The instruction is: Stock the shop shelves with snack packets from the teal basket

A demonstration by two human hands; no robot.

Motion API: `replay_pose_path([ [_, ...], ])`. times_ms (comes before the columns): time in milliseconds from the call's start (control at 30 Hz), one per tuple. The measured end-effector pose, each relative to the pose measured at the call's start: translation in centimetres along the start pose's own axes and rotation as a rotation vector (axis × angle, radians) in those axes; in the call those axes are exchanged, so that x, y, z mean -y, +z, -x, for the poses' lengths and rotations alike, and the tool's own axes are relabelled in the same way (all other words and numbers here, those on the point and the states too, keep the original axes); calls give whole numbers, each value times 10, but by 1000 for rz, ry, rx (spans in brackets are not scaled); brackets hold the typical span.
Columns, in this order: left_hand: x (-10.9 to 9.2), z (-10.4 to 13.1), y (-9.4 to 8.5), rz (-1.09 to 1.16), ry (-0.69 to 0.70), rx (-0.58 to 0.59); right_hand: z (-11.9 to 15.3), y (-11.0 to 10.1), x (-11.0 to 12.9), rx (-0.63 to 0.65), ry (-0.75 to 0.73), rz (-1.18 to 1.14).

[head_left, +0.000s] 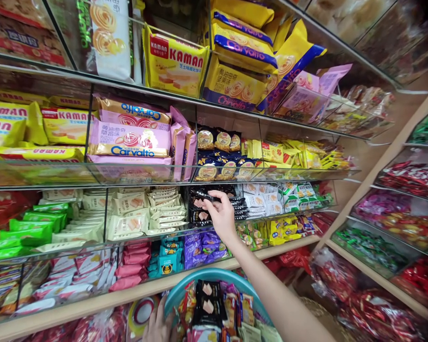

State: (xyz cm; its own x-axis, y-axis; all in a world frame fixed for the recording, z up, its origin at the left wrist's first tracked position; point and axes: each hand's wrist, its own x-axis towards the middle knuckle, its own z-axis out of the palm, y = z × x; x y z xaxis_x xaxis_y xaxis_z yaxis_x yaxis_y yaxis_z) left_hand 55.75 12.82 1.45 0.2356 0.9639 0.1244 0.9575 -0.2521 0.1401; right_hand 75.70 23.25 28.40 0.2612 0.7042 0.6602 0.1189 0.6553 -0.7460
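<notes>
My right hand reaches into a shelf bin of black wafer packets. Its thumb and fingers are closed on one black packet at the top of that pile. At the bottom, my left hand grips the left rim of a teal basin; part of this hand is cut off by the frame. Inside the basin lie black wafer packets, orange-brown packets and cream ones. The forearm of my right arm passes over the basin's right side.
Cream packets fill bins left of the black ones, and white packets stand right of them. Glass fronts and dividers edge the shelves. Purple packets lie below. A roll of tape is beside my left hand. More candy shelves stand right.
</notes>
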Motion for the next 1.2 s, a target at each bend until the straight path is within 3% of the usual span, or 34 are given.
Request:
replay_pose_path([
  [167,0,7,-13,51,60,-55,24,-19,10,9,-134,5],
  [267,-2,9,-20,60,58,-59,55,-35,25,-75,-62,-42],
  [400,-4,8,-24,67,69,-57,108,-64,27,-277,327,-164],
  [567,-5,7,-22,62,100,-78,169,-109,-9,-513,892,-574],
  [700,-4,7,-20,49,97,-69,200,-138,-29,-643,1088,-690],
  [833,-4,7,-18,61,96,-66,208,-149,-27,-571,1088,-731],
  [1033,-4,7,-19,48,99,-63,208,-150,-24,-422,1150,-899],
  [1200,-5,8,-22,48,93,-65,209,-145,-27,-373,1099,-798],
])
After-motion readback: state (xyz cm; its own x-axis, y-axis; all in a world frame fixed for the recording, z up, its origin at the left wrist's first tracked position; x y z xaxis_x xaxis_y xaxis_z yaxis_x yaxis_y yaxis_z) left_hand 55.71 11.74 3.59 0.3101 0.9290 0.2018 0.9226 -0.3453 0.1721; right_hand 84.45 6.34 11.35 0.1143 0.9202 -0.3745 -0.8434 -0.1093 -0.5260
